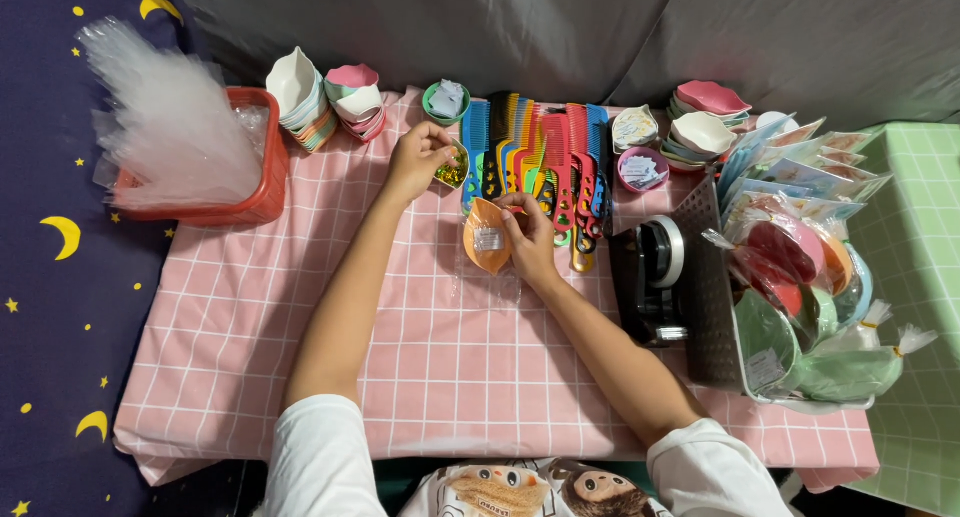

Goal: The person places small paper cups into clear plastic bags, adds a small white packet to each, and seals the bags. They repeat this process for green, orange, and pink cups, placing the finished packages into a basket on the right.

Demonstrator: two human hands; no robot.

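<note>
My right hand holds an orange leaf-shaped dish with a white label, tilted above the pink checked tablecloth. My left hand reaches into a small green dish holding small yellow-green pieces, fingers pinched over it. Just behind both hands lies a row of several coloured combs in blue, orange, red and green.
A red basket of clear plastic bags sits far left. Stacks of small bowls stand behind, with more dishes at the back right. A black tape dispenser and a grey basket of wrapped dishes stand at right.
</note>
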